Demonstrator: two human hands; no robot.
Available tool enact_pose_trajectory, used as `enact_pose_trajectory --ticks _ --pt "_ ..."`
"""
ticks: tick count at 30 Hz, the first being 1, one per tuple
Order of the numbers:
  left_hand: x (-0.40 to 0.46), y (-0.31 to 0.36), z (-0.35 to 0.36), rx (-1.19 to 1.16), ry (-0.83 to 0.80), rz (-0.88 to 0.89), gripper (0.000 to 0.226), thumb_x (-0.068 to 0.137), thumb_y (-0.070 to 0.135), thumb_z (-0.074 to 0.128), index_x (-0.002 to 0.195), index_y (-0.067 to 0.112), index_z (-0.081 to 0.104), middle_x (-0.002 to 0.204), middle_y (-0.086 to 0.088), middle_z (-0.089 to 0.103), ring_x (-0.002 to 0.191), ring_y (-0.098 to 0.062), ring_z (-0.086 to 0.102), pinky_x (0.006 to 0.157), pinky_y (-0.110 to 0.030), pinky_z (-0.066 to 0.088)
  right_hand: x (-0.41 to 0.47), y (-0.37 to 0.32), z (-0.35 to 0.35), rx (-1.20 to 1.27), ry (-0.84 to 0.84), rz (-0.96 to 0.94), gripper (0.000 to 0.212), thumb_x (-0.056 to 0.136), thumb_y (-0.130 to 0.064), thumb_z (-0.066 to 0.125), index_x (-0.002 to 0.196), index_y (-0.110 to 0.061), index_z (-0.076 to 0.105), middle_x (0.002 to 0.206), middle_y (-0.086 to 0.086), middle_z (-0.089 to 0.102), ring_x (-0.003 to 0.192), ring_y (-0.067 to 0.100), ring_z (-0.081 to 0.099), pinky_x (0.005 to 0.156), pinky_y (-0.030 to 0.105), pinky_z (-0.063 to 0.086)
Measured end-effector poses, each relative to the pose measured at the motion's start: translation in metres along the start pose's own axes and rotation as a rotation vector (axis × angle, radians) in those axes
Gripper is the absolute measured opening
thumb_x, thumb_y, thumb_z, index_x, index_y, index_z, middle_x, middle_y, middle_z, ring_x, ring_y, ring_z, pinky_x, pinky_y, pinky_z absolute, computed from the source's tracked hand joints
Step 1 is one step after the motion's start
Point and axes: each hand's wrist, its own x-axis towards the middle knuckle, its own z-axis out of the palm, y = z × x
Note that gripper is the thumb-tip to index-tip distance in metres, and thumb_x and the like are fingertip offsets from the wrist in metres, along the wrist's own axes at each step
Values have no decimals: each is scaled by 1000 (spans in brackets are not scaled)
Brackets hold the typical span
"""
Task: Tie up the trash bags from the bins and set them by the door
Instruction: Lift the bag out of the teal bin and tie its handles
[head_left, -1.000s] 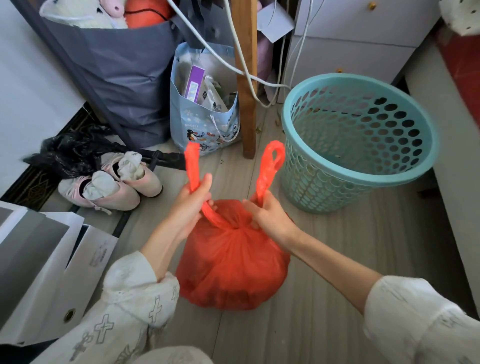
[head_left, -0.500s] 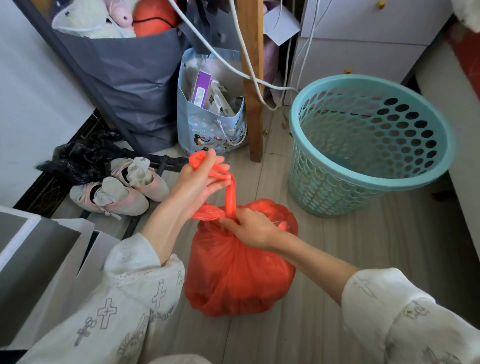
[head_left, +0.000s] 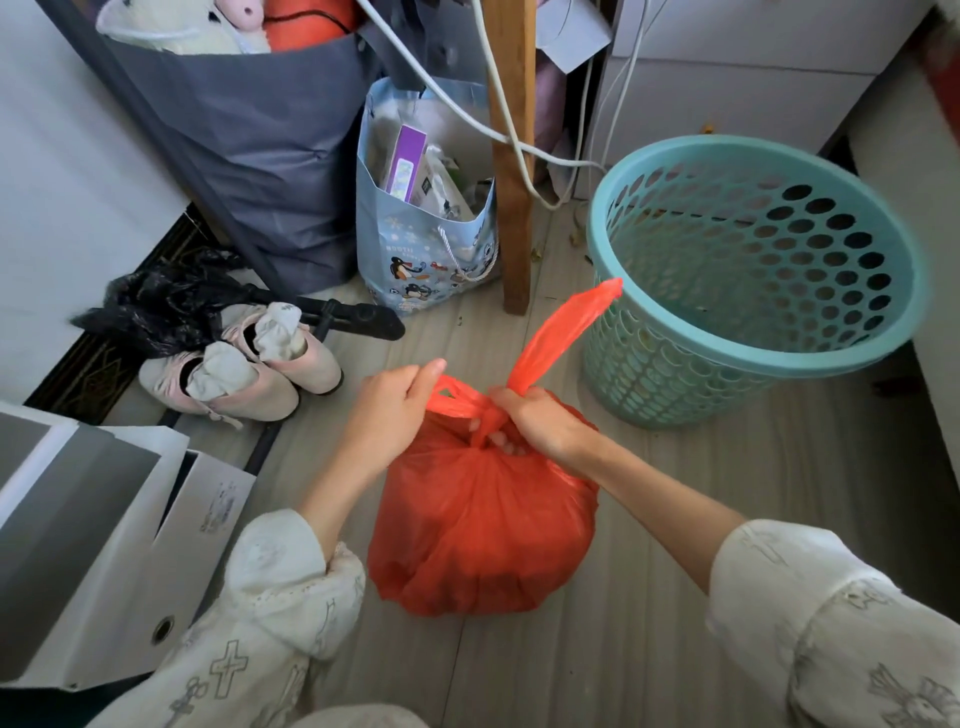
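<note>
Red trash bag (head_left: 483, 525), on the floor beside the emptied teal bin (head_left: 753, 280), each handle pinched in one grip, left hand (head_left: 395, 410) and right hand (head_left: 540, 421), mid-knot; thin plastic may tear or slip if pulled unevenly.

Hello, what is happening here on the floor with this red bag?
A person is tying up a full red trash bag that sits on the wooden floor. The left hand grips one handle loop and the right hand grips the other at the knot, its free end sticking up. The teal bin beside it has no liner. The bag has not yet gone to the door.
</note>
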Motion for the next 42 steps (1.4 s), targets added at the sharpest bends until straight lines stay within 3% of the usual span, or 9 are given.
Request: enact_pose_trajectory --ticks 7,12,16,19,25,32,35,39,42 --pt "-4 21 -15 -480 -239 44 42 90 35 51 58 8 51 53 3 40 50 -3 38 51 -17 31 -5 10 -21 163 -64 -114 44 100 -16 34 64 -5 57 43 -5 61 38 1 53 43 10 42" --pt "7 6 -19 -793 -459 -178 45 79 48 58 70 4 62 70 -6 61 67 -13 54 69 -22 41 -9 17 -33 398 -141 -7 28 95 -14 43 73 -10 59 51 -5 62 47 2 51 48 12 42" --pt "-2 0 6 -485 -393 -84 12 88 12 55 83 15 65 77 2 67 65 8 61 66 -9 42 -11 17 -39 422 -142 23 25 90 -2 47 68 -8 55 51 -3 56 46 3 48 48 12 39" --pt "-9 0 33 -414 -408 -15 21 80 -6 59 97 4 66 86 0 65 69 13 60 74 -4 44 -15 15 -40 331 -192 9 22 88 2 49 70 -9 55 56 -1 51 47 2 45 47 11 38" --pt "-9 0 47 -222 -378 147 23 79 11 66 101 16 70 98 7 68 95 -5 62 89 -20 44 -25 8 -35 107 -185 -23 26 84 6 54 71 -16 58 64 -5 54 50 0 47 49 8 38" --pt "-11 -1 51 -203 -355 133 14 75 22 65 87 22 71 78 13 66 69 13 56 74 -18 44 -23 8 -28 -376 165 -254 27 78 6 59 65 -15 47 67 3 51 68 20 50 57 15 38" --pt "-10 6 50 -158 -342 103 11 75 18 64 76 28 66 67 16 61 59 14 52 61 -13 37 -23 7 -20 -584 283 -325 12 80 -18 50 71 -8 50 84 21 65 83 33 62 77 36 47" --pt "-10 9 48 -209 -359 65 9 79 17 63 76 25 66 68 18 61 59 11 52 62 -10 37 -26 9 -13 -613 571 -541 43 65 -29 41 62 10 61 66 20 66 60 19 62 62 13 40" --pt "-9 6 47 -254 -398 66 9 81 13 63 83 17 71 78 7 66 63 9 54 65 -7 37 -22 17 -16 -341 331 -285 18 76 -12 56 75 3 67 85 12 67 82 23 62 65 17 43"
